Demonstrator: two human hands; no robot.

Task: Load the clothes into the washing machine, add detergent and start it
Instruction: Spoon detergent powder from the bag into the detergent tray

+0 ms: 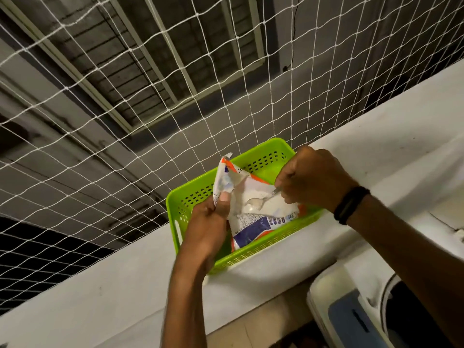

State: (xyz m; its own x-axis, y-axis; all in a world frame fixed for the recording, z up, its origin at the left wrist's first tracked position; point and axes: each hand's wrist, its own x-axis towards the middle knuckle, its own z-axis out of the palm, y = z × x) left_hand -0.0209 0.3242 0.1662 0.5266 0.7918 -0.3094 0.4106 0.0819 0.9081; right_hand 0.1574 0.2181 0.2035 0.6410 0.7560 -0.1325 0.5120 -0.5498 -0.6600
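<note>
A white, orange and blue detergent packet (pixel 253 222) lies in a lime-green perforated basket (pixel 193 194) on a white ledge. My left hand (pixel 209 222) pinches the packet's open top edge and holds it up. My right hand (pixel 311 179) grips the handle of a metal spoon (pixel 258 200), whose bowl sits in the white powder inside the packet. The washing machine (pixel 356 315) shows at the bottom right, white with a blue panel and a dark drum opening.
The white ledge (pixel 376 151) runs diagonally under a white rope safety net (pixel 125 96); beyond the net are grey walls and a barred window. A black band circles my right wrist (pixel 351 204).
</note>
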